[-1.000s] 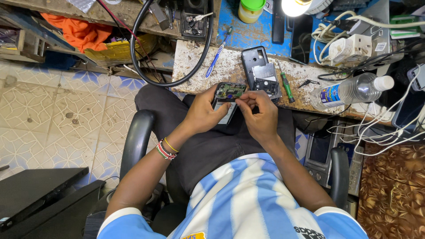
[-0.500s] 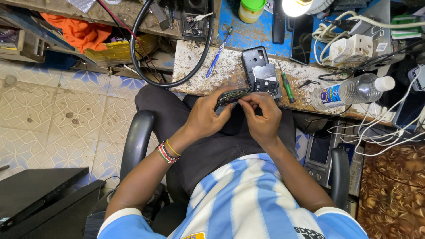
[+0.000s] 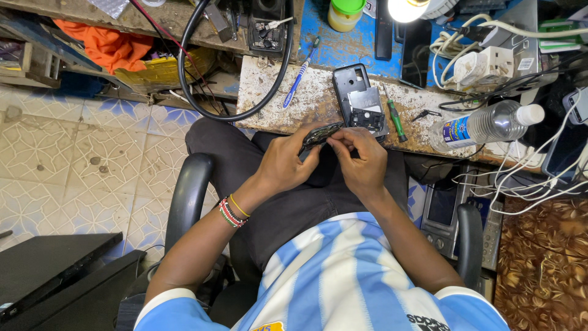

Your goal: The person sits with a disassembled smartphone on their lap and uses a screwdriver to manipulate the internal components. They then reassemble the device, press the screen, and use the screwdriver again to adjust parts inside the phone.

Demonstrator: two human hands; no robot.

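Observation:
I sit in a black office chair at a worn workbench (image 3: 306, 104). My left hand (image 3: 285, 162) grips a small dark circuit board (image 3: 320, 135), tilted nearly edge-on above my lap. My right hand (image 3: 361, 156) pinches the same board at its right end with fingertips together. Just beyond my hands an opened black phone (image 3: 358, 101) lies on the bench with its insides showing. A green-handled screwdriver (image 3: 395, 119) rests right beside it.
A blue pen (image 3: 300, 76) and a looped black cable (image 3: 245, 67) lie on the bench's left part. A plastic water bottle (image 3: 484, 125), a white power strip (image 3: 484, 64) and tangled white wires crowd the right. A lamp (image 3: 407, 9) shines at the top. Tiled floor is to my left.
The circuit board has turned from lying face-up to nearly edge-on between my hands. Both hands stay in the same spot above my lap.

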